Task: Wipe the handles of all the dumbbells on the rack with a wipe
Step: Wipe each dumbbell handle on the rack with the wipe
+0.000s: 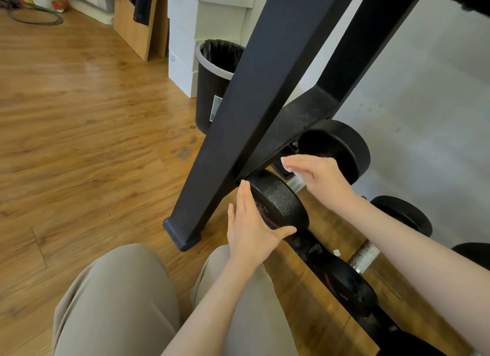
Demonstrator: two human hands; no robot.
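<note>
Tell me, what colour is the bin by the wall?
The bin is black with a grey rim, seen clearly in the head view.

Two dumbbells [305, 186] [366, 260], one wipe [287, 165], one bin [212, 85], two hands [252, 228] [320, 175].

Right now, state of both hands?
Left hand: open, flat against the dumbbell's end weight.
Right hand: holding the white wipe over the handle.
</note>
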